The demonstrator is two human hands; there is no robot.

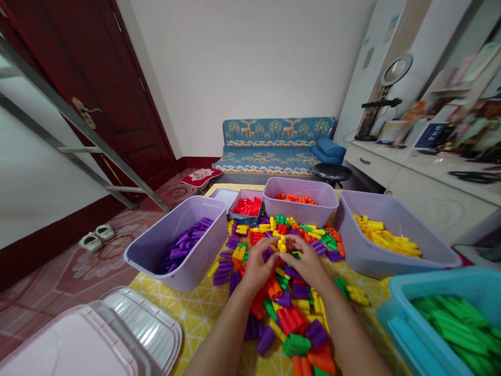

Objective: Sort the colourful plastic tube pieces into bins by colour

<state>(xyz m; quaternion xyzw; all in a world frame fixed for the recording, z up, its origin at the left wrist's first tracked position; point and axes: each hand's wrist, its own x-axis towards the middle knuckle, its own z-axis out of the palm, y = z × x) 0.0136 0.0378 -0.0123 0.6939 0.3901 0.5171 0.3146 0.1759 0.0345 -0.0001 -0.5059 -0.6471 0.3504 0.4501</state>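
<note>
Over a heap of mixed plastic pieces (pixel 291 318) in purple, red, orange, green and yellow, both hands meet around yellow plastic pieces (pixel 282 244). My left hand (pixel 259 260) pinches them from the left, fingers curled. From the right, my right hand (pixel 305 257) closes on the same yellow pieces, its fingertips almost touching the left ones. Whether the yellow pieces are joined cannot be made out. Loose purple pieces (pixel 223 272) lie left of my left hand, and green and yellow ones (pixel 352 292) lie right of my right forearm.
Around the heap stand a lilac bin (pixel 203 271) of purple pieces, a small box (pixel 235 215) of red, a bin (pixel 301 211) of orange, a bin (pixel 356 261) of yellow and a turquoise bin (pixel 403 334) of green. Stacked lids (pixel 148 324) lie front left. A sofa (pixel 274 156) is behind.
</note>
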